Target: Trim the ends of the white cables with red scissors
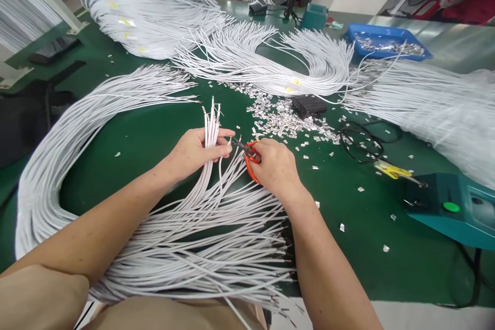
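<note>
Upright in my left hand (193,154) stands a small bunch of white wires (211,134), with the fingers closed round it. One wire end pokes out by my left thumb and fingertips. My right hand (276,165) is closed on orange-handled pliers or cutters (252,162); their dark tips touch or nearly touch that wire end. Below both hands spreads a large loose bundle of white wires (216,242), its ends pointing right. Another part of the wires (50,165) curves round on the left, with ends near the middle.
Small metallic pieces (274,113) lie scattered on the green table (348,247) beside a black block (309,106). Further wire bundles (147,10) lie behind. A blue tray (389,41), yellow tool (392,169) and teal machine (452,206) are on the right. People work across the table.
</note>
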### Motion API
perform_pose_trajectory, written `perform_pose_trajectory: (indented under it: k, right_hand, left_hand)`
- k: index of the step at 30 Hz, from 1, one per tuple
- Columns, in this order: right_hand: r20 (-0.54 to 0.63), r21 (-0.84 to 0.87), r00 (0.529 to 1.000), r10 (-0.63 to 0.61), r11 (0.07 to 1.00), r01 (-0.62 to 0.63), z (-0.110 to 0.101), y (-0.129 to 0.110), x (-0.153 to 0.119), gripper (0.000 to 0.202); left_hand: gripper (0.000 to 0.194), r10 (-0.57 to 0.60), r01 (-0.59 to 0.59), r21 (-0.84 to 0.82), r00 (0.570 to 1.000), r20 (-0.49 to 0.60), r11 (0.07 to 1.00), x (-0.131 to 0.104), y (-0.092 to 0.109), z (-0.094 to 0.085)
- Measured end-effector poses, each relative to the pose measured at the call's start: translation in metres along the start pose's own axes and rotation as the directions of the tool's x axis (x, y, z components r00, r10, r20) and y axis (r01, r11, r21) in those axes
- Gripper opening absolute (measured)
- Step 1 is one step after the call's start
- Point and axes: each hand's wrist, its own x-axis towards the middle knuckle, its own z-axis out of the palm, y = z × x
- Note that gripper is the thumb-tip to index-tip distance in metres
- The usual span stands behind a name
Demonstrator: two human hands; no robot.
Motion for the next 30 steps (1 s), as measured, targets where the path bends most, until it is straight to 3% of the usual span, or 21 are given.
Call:
perform_pose_trajectory:
  k: [10, 13, 15, 17, 20, 22, 24, 26, 28, 30]
  right_hand:
    - [-0.077, -0.205, 0.993, -0.085, 0.976, 0.068, 0.004, 0.001, -0.001, 0.025]
    - [-0.114, -0.111, 0.992, -0.051, 0.993, 0.038, 0.003, 0.004, -0.001, 0.029]
    - [-0.117, 0.114, 0.992, 0.046, 0.993, -0.032, 0.002, 0.003, 0.001, 0.031]
    - [-0.07, 0.432, 0.983, 0.168, 0.894, -0.122, 0.002, -0.001, 0.003, 0.029]
    - [0.074, 0.809, 0.974, 0.216, 0.558, -0.185, 0.003, -0.01, 0.005, 0.029]
    - [0.143, 0.925, 0.978, 0.154, 0.33, -0.187, 0.004, -0.016, 0.005, 0.029]
    - [0.141, 0.966, 0.978, 0.155, 0.197, -0.17, 0.005, -0.019, 0.005, 0.026]
    - [0.079, 0.972, 0.952, 0.297, 0.187, -0.139, 0.005, -0.02, 0.005, 0.023]
    - [-0.034, 0.959, 0.882, 0.471, 0.264, -0.104, 0.005, -0.018, 0.005, 0.02]
    - [-0.155, 0.928, 0.81, 0.566, 0.365, -0.077, 0.005, -0.017, 0.005, 0.017]
  left_hand:
    - [0.043, -0.035, 0.036, 0.069, 0.999, -0.02, 0.997, 0.001, 0.0, -0.002]
    - [0.044, -0.038, 0.039, 0.057, 0.999, -0.027, 0.998, 0.002, -0.002, -0.003]
    - [0.047, -0.029, 0.03, 0.032, 0.999, -0.022, 0.999, 0.003, -0.004, -0.003]
    - [0.049, -0.015, 0.015, 0.003, 1.0, -0.006, 1.0, 0.002, -0.006, -0.001]
    - [0.053, 0.006, -0.004, -0.028, 0.999, 0.041, 1.0, 0.0, -0.004, 0.003]
    - [0.057, 0.004, -0.002, -0.026, 0.998, 0.064, 1.0, -0.001, -0.002, 0.005]
    - [0.056, 0.001, 0.002, -0.03, 0.997, 0.076, 1.0, -0.003, 0.0, 0.005]
    - [0.049, 0.003, 0.0, -0.034, 0.996, 0.088, 0.999, -0.003, 0.002, 0.003]
    - [0.043, -0.001, 0.001, 0.011, 0.996, 0.084, 1.0, -0.003, 0.002, -0.001]
    - [0.041, -0.015, 0.01, 0.083, 0.998, 0.06, 0.997, -0.002, 0.001, -0.004]
